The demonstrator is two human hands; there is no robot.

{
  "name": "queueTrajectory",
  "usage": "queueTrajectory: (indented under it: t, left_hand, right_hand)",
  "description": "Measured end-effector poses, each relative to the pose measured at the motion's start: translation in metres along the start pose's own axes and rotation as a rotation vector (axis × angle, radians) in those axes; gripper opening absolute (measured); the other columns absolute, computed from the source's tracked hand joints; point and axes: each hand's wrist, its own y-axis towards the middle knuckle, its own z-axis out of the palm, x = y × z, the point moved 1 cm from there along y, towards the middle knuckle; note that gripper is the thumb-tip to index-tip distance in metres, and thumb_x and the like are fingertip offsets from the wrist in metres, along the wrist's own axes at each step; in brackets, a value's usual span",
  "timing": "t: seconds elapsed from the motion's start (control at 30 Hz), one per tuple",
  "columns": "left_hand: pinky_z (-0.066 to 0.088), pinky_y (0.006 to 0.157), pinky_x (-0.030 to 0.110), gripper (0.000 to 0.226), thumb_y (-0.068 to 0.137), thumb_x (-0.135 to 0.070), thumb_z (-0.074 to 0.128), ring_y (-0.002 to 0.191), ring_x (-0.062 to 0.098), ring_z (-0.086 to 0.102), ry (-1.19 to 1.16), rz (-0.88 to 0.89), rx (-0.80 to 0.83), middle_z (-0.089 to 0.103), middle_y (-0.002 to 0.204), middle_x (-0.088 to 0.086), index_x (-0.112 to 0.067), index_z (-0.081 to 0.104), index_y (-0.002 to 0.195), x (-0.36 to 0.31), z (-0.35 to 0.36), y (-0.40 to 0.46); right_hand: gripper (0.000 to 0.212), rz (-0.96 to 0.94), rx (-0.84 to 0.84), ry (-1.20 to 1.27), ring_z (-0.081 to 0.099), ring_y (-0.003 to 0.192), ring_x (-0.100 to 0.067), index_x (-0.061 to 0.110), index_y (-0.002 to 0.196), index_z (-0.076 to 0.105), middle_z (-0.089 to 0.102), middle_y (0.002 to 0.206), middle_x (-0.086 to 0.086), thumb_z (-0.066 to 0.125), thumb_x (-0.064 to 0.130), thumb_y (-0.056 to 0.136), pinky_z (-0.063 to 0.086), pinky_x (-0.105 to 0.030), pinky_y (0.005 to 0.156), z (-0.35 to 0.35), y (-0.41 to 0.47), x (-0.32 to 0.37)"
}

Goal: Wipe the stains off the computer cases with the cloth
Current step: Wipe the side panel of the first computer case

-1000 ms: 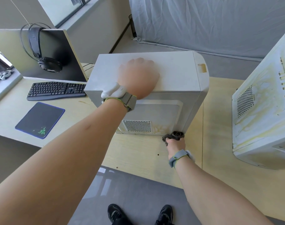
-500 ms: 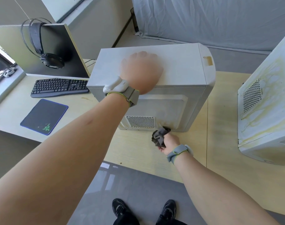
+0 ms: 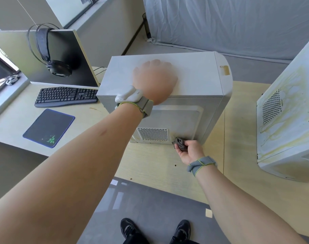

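The grey cloth (image 3: 180,143), bunched into a wad, is pinched in the curled fingers of the right hand (image 3: 190,151) and pressed against the lower edge of the side panel of the upright grey computer case (image 3: 194,81), just right of the perforated vent (image 3: 153,134) and close above the desk (image 3: 155,162). The left hand (image 3: 154,81) lies palm-down on the case top, fingers spread flat and holding nothing, apparently to steady it. Likely faults from here: a hard sideways stroke could slide or tip the case if the left hand's pressure lapses; the wad could snag on the vent's holes or smear dirt into them; and working so low, the knuckles may scrape the desk and the cloth may drag along the desk instead of the panel. The small wad also covers little area per stroke, so patches may be missed. Left of the case, a black keyboard (image 3: 65,95), a mouse pad (image 3: 49,128) and a monitor (image 3: 62,59) with headphones (image 3: 51,55) hung on it leave little room. Right of the case, a bare strip of desk separates it from a second, white computer case (image 3: 287,124) streaked with yellow stains, still to be cleaned. In front of the case, the desk edge lies near, with floor below.
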Motion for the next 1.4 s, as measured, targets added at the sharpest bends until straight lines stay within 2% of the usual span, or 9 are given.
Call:
queueTrajectory:
  t: [0.27,0.37,0.5,0.57,0.73,1.0,1.17,1.3,1.4]
  left_hand:
    - [0.018,0.117,0.05,0.05,0.097,-0.058,0.03,0.147,0.027,0.025,-0.005,-0.007,-0.009,0.036,0.156,-0.001,-0.037,0.043,0.14,0.0,0.0,-0.002]
    - [0.018,0.117,0.049,0.05,0.097,-0.058,0.031,0.147,0.027,0.025,-0.008,-0.007,-0.011,0.036,0.156,-0.001,-0.037,0.044,0.14,-0.001,0.001,-0.002]
    - [0.019,0.117,0.049,0.05,0.096,-0.059,0.031,0.146,0.027,0.027,-0.014,-0.013,-0.023,0.037,0.156,-0.001,-0.038,0.045,0.139,0.001,-0.001,-0.001]
    - [0.019,0.117,0.049,0.051,0.096,-0.059,0.031,0.146,0.027,0.027,-0.014,-0.014,-0.025,0.037,0.156,-0.001,-0.038,0.045,0.14,0.001,0.0,-0.002]
    - [0.019,0.117,0.048,0.05,0.097,-0.058,0.033,0.146,0.025,0.027,-0.008,-0.021,-0.029,0.037,0.156,-0.002,-0.038,0.045,0.14,-0.001,-0.001,-0.003]
    - [0.019,0.118,0.048,0.05,0.097,-0.058,0.031,0.146,0.026,0.027,-0.01,-0.015,-0.012,0.036,0.157,-0.002,-0.038,0.044,0.141,0.0,-0.003,-0.003]
    - [0.018,0.118,0.049,0.051,0.097,-0.059,0.03,0.147,0.026,0.026,-0.007,-0.011,-0.011,0.035,0.157,-0.001,-0.038,0.043,0.141,-0.001,-0.003,-0.003]
    - [0.019,0.118,0.049,0.051,0.097,-0.059,0.03,0.147,0.027,0.026,0.0,-0.011,-0.011,0.035,0.158,-0.001,-0.038,0.043,0.142,-0.001,-0.003,-0.003]
    - [0.019,0.118,0.049,0.052,0.097,-0.06,0.03,0.147,0.027,0.026,-0.004,-0.004,-0.011,0.035,0.158,-0.001,-0.038,0.043,0.142,-0.002,-0.003,-0.004]
  right_hand:
    - [0.026,-0.132,0.134,0.075,0.057,0.067,-0.025,0.004,0.078,0.052,0.058,0.075,-0.013,0.035,-0.011,0.09,0.055,-0.027,0.051,0.003,-0.046,0.014]
    - [0.035,-0.218,0.168,-0.003,0.06,0.056,-0.022,0.013,0.076,0.055,0.063,0.067,-0.008,0.029,-0.01,0.081,0.044,-0.026,0.052,-0.004,-0.06,0.025]
    - [0.021,-0.145,0.001,-0.25,0.05,0.059,-0.027,0.01,0.08,0.051,0.051,0.076,-0.013,0.036,0.0,0.07,0.04,-0.024,0.049,-0.02,-0.044,0.019]
    - [0.022,-0.032,-0.079,-0.304,0.053,0.065,-0.029,0.005,0.089,0.05,0.051,0.085,-0.015,0.034,-0.004,0.077,0.046,-0.027,0.049,-0.036,-0.027,0.003]
    - [0.028,0.07,-0.05,-0.163,0.063,0.083,-0.034,-0.002,0.107,0.055,0.06,0.104,-0.021,0.036,-0.015,0.091,0.06,-0.036,0.053,-0.044,0.002,-0.016]
    - [0.03,0.003,0.087,0.071,0.064,0.084,-0.026,0.002,0.092,0.059,0.063,0.094,-0.014,0.036,-0.018,0.093,0.062,-0.036,0.06,0.021,-0.005,-0.014]
    - [0.029,-0.04,0.203,0.205,0.065,0.079,-0.027,0.001,0.086,0.06,0.066,0.083,-0.014,0.037,-0.017,0.091,0.057,-0.038,0.082,0.033,-0.045,0.0]
    - [0.029,-0.067,0.296,0.26,0.068,0.078,-0.028,0.003,0.084,0.06,0.068,0.081,-0.013,0.036,-0.014,0.086,0.058,-0.036,0.075,0.041,-0.086,0.016]
    - [0.026,-0.12,0.334,0.226,0.065,0.068,-0.027,0.005,0.079,0.059,0.064,0.077,-0.011,0.038,-0.008,0.068,0.051,-0.032,0.065,0.038,-0.107,0.025]
